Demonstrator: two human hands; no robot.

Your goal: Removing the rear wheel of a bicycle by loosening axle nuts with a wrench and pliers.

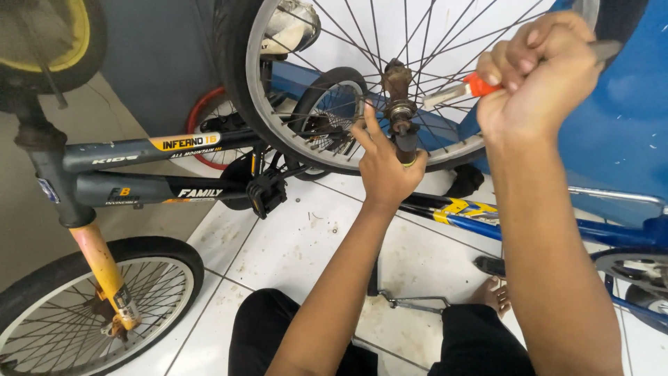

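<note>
Head view shows the left hand (384,166) pinching the rusty axle hub (399,104) of the silver spoked wheel (278,132), while the right hand (539,73) is clenched around an orange-handled metal tool (465,89) whose tip hides among the spokes.

bright even light, soft shadows on the tiles, sharp focus, wide-angle bending at the edges

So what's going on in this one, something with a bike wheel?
A person sits on a white tiled floor working at the rusty hub of a spoked bicycle wheel. The left hand grips a dark part just under the hub, and the right hand holds an orange-handled tool whose tip points at the hub. A small dark-framed bicycle lies to the left and a blue frame to the right.
</note>
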